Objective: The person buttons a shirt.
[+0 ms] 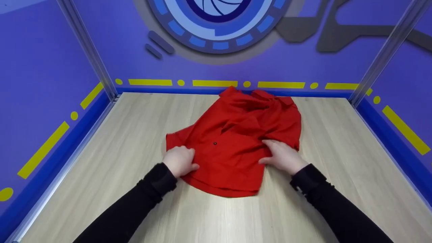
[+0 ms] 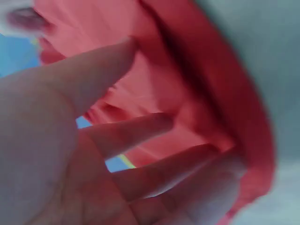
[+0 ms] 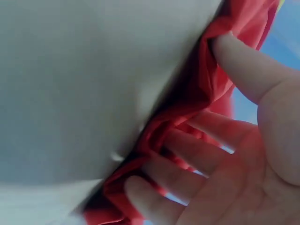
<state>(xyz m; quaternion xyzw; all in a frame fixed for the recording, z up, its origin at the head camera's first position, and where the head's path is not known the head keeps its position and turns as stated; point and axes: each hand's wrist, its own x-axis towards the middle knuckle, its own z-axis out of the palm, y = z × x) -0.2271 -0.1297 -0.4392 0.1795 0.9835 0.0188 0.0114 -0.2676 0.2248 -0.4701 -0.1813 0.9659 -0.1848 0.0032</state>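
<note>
A red buttoned shirt (image 1: 233, 158) lies crumpled on the wooden table, its collar (image 1: 265, 95) by the back wall and its curved hem towards me. Two small dark buttons show on its front. My left hand (image 1: 179, 160) rests on the shirt's left edge, below a sleeve (image 1: 173, 139); in the left wrist view its spread fingers (image 2: 150, 180) touch the cloth near the hem. On the opposite edge lies my right hand (image 1: 283, 157). Its fairly straight fingers (image 3: 197, 152) touch the folded red edge in the right wrist view, with the thumb (image 3: 248, 65) against the cloth.
The light wooden table (image 1: 135, 128) extends around the shirt on both sides and in front. Purple panels with yellow dashes (image 1: 150, 82) wall it in at the back and sides. Metal posts (image 1: 89, 50) stand in the back corners.
</note>
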